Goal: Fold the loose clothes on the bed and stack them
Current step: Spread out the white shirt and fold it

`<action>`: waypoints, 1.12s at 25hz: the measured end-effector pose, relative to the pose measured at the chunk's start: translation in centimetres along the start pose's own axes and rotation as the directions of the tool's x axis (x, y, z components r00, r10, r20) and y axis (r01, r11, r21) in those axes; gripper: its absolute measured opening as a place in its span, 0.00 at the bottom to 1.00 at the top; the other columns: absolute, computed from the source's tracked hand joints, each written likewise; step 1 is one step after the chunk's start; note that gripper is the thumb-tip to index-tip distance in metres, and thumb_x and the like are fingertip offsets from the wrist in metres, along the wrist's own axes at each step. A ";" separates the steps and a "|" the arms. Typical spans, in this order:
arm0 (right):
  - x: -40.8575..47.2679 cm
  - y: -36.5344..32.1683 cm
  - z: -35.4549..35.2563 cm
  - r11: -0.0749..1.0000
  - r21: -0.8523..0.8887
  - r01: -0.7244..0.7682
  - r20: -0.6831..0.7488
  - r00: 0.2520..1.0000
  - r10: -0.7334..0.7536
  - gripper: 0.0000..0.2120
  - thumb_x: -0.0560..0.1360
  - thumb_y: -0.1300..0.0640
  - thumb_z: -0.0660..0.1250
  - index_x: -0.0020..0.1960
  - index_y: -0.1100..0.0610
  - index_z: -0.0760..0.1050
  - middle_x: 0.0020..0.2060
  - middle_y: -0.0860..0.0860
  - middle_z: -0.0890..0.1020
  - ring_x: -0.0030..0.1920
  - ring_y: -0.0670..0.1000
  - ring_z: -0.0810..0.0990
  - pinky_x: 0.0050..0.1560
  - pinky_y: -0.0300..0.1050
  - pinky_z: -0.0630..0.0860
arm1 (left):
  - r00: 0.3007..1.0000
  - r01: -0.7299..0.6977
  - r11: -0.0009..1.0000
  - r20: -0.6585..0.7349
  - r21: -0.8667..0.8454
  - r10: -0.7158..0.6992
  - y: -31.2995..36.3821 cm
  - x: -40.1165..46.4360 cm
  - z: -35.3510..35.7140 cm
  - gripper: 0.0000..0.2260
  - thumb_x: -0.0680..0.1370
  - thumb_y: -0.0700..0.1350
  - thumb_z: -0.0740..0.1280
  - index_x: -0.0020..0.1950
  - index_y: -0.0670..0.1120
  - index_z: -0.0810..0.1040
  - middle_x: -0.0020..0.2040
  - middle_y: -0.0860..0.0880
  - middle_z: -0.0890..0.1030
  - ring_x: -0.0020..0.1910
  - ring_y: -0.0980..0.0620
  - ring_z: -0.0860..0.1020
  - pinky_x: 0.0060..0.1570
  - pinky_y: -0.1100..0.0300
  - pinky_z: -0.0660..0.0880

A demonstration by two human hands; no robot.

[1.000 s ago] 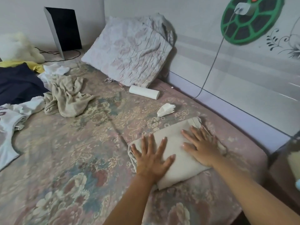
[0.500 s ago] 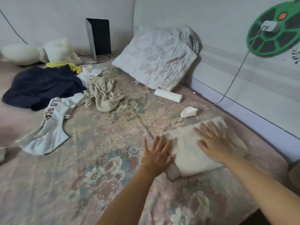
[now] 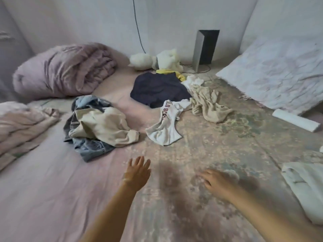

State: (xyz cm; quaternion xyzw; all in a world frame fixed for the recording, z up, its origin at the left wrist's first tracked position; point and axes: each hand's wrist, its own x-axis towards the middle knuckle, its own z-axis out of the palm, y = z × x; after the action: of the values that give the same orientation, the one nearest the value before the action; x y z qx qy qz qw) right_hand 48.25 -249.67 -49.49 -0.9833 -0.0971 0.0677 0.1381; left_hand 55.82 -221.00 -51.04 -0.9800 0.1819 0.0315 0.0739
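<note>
Both hands hover over the bed (image 3: 52,198) with nothing in them: the left hand (image 3: 137,173) has its fingers straight and spread, pointing toward the far side, an open grip; the right hand (image 3: 215,182) is blurred, its fingers stretched out to the left and loose, also open. At the near right edge lies the folded cream garment (image 3: 304,187), well apart from both hands. The loose clothes lie farther off. Left of centre, a beige top (image 3: 104,126) sits crumpled on a pair of blue jeans (image 3: 90,147). In the middle, a white shirt with red lettering (image 3: 166,128) lies spread out, touching a dark navy garment (image 3: 157,89) beyond it. Just right of those is a crumpled tan cloth (image 3: 208,103), with a small white piece (image 3: 194,81) and a yellow garment (image 3: 173,73) at the navy one's far edge. A rolled lilac quilt (image 3: 64,70) sits at the far left and a pinkish blanket (image 3: 21,126) at the left edge. A pillow (image 3: 279,74) leans at the far right, a white roll (image 3: 295,120) just in front of it. White plush toys (image 3: 157,61) and a dark upright panel (image 3: 206,48) stand by the far wall.
</note>
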 end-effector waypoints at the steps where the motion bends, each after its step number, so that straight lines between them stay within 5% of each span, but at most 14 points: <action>1: 2.0 -1.2 1.0 1.000 -0.001 0.014 0.013 1.000 -0.014 0.19 0.81 0.58 0.53 0.72 0.53 0.64 0.71 0.50 0.67 0.71 0.48 0.63 0.66 0.34 0.55 | 0.998 0.063 0.998 0.026 -0.022 -0.063 -3.0 -0.1 1.3 0.24 0.70 0.53 0.52 0.45 0.45 0.86 0.44 0.42 0.84 0.41 0.46 0.83 0.36 0.45 0.80; 3: 5.9 -3.1 2.7 0.999 -0.012 0.050 0.025 0.998 -0.050 0.20 0.81 0.57 0.54 0.72 0.53 0.65 0.71 0.50 0.66 0.72 0.48 0.63 0.68 0.35 0.55 | 0.995 0.090 0.994 0.035 -0.058 -0.088 -7.0 -0.3 1.8 0.29 0.71 0.56 0.48 0.57 0.44 0.82 0.56 0.40 0.81 0.53 0.43 0.81 0.51 0.41 0.77; 5: 10.1 -4.1 3.8 0.998 -0.032 0.055 0.009 0.998 -0.055 0.19 0.80 0.56 0.56 0.71 0.54 0.66 0.70 0.50 0.67 0.70 0.49 0.65 0.68 0.37 0.57 | 0.990 0.136 0.976 -0.011 -0.170 -0.140 -9.0 0.1 4.5 0.35 0.71 0.62 0.40 0.73 0.50 0.67 0.73 0.46 0.66 0.71 0.45 0.66 0.70 0.44 0.56; 7: 14.7 -3.9 4.0 0.998 -0.066 0.015 -0.030 0.999 -0.017 0.21 0.79 0.56 0.57 0.72 0.54 0.64 0.71 0.52 0.66 0.71 0.51 0.64 0.69 0.40 0.58 | 0.985 0.149 0.961 -0.054 -0.233 -0.165 -9.2 0.2 6.9 0.32 0.74 0.63 0.44 0.72 0.52 0.69 0.72 0.49 0.68 0.71 0.46 0.68 0.69 0.48 0.49; 9: 19.9 -3.0 4.0 0.989 -0.101 -0.104 -0.083 0.992 0.096 0.24 0.79 0.54 0.57 0.74 0.55 0.59 0.73 0.55 0.62 0.72 0.54 0.62 0.70 0.44 0.58 | 0.967 0.154 0.960 -0.165 -0.235 -0.195 -9.3 0.9 8.7 0.25 0.75 0.60 0.52 0.66 0.52 0.76 0.66 0.48 0.76 0.65 0.46 0.75 0.66 0.48 0.54; 12: 25.5 -0.9 3.5 0.948 -0.155 -0.278 -0.049 0.960 0.274 0.26 0.79 0.48 0.58 0.74 0.50 0.57 0.72 0.56 0.63 0.70 0.59 0.62 0.68 0.51 0.62 | 0.920 0.137 0.968 -0.336 -0.208 -0.202 -9.4 1.7 10.0 0.25 0.75 0.59 0.54 0.67 0.52 0.75 0.66 0.48 0.76 0.65 0.46 0.74 0.65 0.45 0.57; 17: 25.7 -2.5 3.0 0.856 -0.503 -0.116 -0.104 0.992 0.073 0.15 0.79 0.61 0.55 0.63 0.53 0.73 0.58 0.56 0.76 0.60 0.58 0.74 0.57 0.48 0.73 | 0.914 0.159 0.966 -0.340 -0.204 -0.222 -9.7 1.7 10.4 0.25 0.75 0.59 0.54 0.67 0.52 0.75 0.66 0.47 0.76 0.65 0.46 0.74 0.65 0.45 0.57; 24: 11.3 -8.4 4.8 0.997 0.039 -0.069 -0.014 0.998 0.069 0.10 0.80 0.55 0.59 0.51 0.59 0.76 0.48 0.58 0.80 0.50 0.58 0.78 0.44 0.46 0.69 | 0.964 0.134 0.981 -0.213 -0.140 -0.162 -7.8 0.2 7.3 0.27 0.74 0.56 0.53 0.62 0.43 0.78 0.59 0.43 0.81 0.59 0.44 0.79 0.64 0.44 0.56; 28: 1.7 -13.5 4.6 0.946 0.320 -0.054 0.037 0.998 0.045 0.13 0.79 0.54 0.60 0.35 0.53 0.70 0.29 0.47 0.71 0.37 0.50 0.72 0.38 0.45 0.64 | 0.846 -0.346 0.923 -0.480 -0.168 0.230 -0.5 -4.6 5.4 0.29 0.71 0.57 0.64 0.67 0.41 0.69 0.60 0.45 0.80 0.61 0.46 0.77 0.62 0.49 0.64</action>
State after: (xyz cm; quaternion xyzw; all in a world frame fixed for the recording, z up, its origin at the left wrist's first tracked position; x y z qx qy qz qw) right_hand 46.84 -235.42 -50.21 -0.9489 -0.0622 0.1002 0.2928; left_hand 51.52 -218.11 -55.87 -0.9226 0.3348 -0.1638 -0.0992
